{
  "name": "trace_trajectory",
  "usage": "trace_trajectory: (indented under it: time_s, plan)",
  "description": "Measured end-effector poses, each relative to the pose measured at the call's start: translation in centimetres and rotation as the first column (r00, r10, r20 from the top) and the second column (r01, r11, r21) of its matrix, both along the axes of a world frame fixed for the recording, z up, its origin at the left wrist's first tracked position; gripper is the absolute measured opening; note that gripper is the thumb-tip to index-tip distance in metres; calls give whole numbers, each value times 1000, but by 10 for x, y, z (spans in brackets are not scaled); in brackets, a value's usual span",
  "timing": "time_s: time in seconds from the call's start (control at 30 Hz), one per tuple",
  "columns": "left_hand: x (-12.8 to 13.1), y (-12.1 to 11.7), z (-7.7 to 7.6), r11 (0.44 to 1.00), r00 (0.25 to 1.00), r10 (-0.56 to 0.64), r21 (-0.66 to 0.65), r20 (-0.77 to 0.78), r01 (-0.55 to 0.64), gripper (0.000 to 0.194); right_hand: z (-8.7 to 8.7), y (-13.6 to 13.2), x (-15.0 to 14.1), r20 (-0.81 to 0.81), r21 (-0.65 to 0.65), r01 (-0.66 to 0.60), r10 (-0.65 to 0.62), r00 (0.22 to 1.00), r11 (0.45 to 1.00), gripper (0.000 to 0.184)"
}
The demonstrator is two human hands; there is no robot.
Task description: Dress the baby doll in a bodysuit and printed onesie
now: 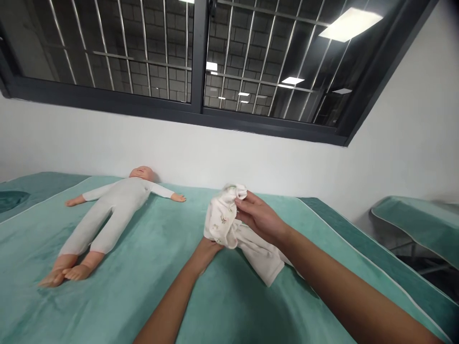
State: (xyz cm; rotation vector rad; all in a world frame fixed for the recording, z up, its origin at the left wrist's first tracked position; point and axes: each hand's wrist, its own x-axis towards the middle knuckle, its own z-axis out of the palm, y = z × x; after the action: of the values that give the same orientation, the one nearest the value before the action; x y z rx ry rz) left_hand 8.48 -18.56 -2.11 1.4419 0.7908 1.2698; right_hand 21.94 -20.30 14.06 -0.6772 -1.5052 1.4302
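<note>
A small white baby garment (218,222) with a sparse printed pattern is bunched up in front of me, raised off the bed. My right hand (260,217) pinches its upper edge between thumb and fingers. My left hand (207,253) reaches up into or under the bunched cloth from below; its fingers are covered by the fabric. A plain off-white part of the clothing (263,260) trails down to the right beneath my right forearm, partly hidden by it. Whether it is one piece with the printed part I cannot tell.
A baby doll (124,196) in a white long-sleeved suit lies on its back at the left, arms spread. Green cloth (161,286) covers the bed. Behind it stand a white wall (215,153) and a barred window (201,110). Another green-covered surface (416,220) is at the right.
</note>
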Motion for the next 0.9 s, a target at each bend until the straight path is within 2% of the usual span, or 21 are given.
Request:
trace_trajectory:
  time_s: [0.07, 0.13, 0.2, 0.23, 0.27, 0.3, 0.33, 0.37, 0.4, 0.43, 0.47, 0.53, 0.6, 0.63, 0.7, 0.73, 0.8, 0.83, 0.87, 0.9]
  plan:
    - [-4, -3, 6, 991, 983, -9, -129, 182, 33, 67, 14, -2, -2, -71, 49, -8, 12, 997, 999, 29]
    - [-8, -5, 9, 966, 933, 14, -247, 360, 81, 74, 22, 2, 2, -67, 104, -8, 15, 998, 995, 33]
    - [-13, -4, 8, 953, 871, 22, -273, 492, 130, 75, 17, 10, 13, 73, 144, -12, 2, 997, 989, 39]
    - [-17, -2, 6, 948, 833, 15, -273, 553, 164, 72, 8, 14, 20, 202, 163, -11, -23, 979, 987, 43]
    - [-22, 0, 3, 936, 800, 5, -285, 601, 208, 70, -5, 18, 30, 364, 181, -10, -58, 929, 983, 49]
    - [-27, 1, 0, 914, 776, 1, -315, 631, 255, 70, -21, 20, 40, 559, 207, -14, -106, 823, 978, 56]
    - [-31, 3, -4, 887, 765, 8, -357, 644, 292, 72, -39, 22, 53, 732, 238, 15, -189, 655, 971, 65]
    - [-36, 4, -7, 863, 767, 18, -397, 642, 312, 74, -58, 22, 67, 855, 268, 40, -257, 450, 963, 73]
    - [-39, 5, -9, 849, 776, 32, -427, 630, 312, 72, -76, 21, 81, 925, 282, 50, -285, 250, 958, 78]
    - [-42, 5, -11, 847, 790, 41, -441, 612, 297, 69, -92, 18, 96, 950, 290, 59, -295, 101, 955, 74]
    - [-44, 4, -11, 854, 804, 48, -442, 593, 275, 68, -106, 15, 111, 952, 305, 100, -306, -1, 947, 61]
    - [-44, 3, -8, 871, 828, 66, -438, 557, 225, 69, -122, 6, 141, 936, 351, 170, -343, -76, 921, 39]
    - [-40, 2, -2, 867, 851, 105, -467, 515, 176, 66, -120, -4, 169, 930, 368, 224, -358, -85, 902, 32]
    - [-36, 2, 2, 863, 862, 135, -485, 489, 140, 64, -112, -8, 183, 923, 384, 263, -380, -67, 885, 32]
    - [-24, 2, 9, 847, 875, 208, -528, 437, 63, 59, -85, -17, 205, 886, 422, 392, -463, 13, 818, 33]
    - [-15, 3, 13, 833, 875, 234, -551, 424, 45, 57, -66, -20, 214, 844, 432, 479, -529, 84, 765, 34]
    - [12, 1, 22, 807, 868, 242, -587, 432, 67, 50, -24, -27, 223, 705, 360, 653, -652, 277, 666, 34]
    - [29, 0, 27, 794, 865, 222, -598, 451, 108, 46, -2, -30, 224, 593, 291, 710, -703, 392, 641, 33]
    - [48, -3, 33, 788, 862, 187, -596, 472, 155, 42, 20, -33, 221, 474, 213, 738, -728, 495, 640, 32]
    - [70, -7, 39, 787, 857, 149, -584, 493, 199, 40, 40, -36, 215, 353, 152, 760, -753, 555, 631, 29]
